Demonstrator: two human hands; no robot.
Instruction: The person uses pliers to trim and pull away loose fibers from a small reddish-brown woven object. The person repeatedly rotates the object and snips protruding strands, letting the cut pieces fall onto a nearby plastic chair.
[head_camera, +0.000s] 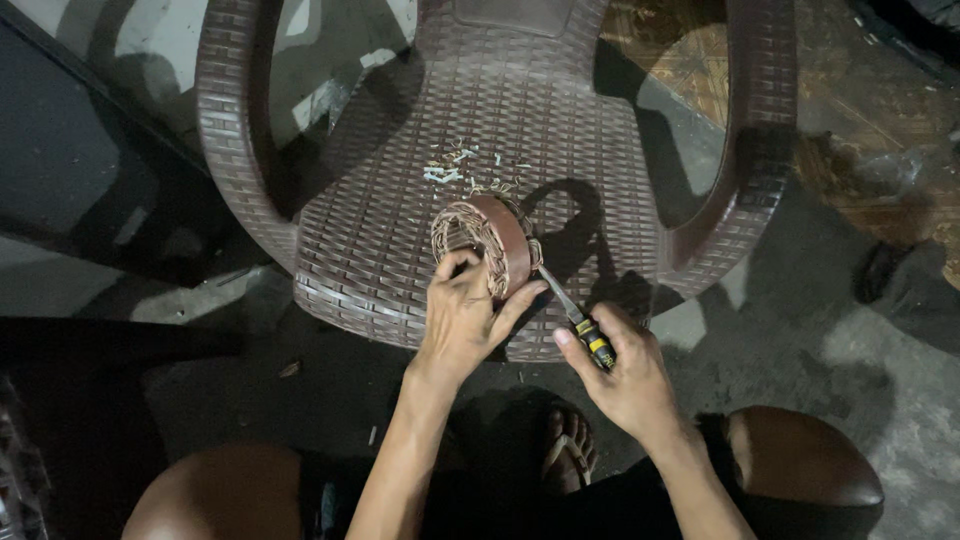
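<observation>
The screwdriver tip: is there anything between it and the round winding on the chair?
Nothing visible does. The right hand holds the screwdriver, its tip reaching the winding, which the left hand steadies on the chair.

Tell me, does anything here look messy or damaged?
Yes: pale scraps lie scattered on the brown woven plastic chair, behind the round brown ring wound with frayed coppery wire, whose strands stick out loose.

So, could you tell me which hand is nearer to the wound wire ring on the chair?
Left. The left hand grips the wire ring directly; the right hand sits back, reaching it only through the screwdriver.
</observation>
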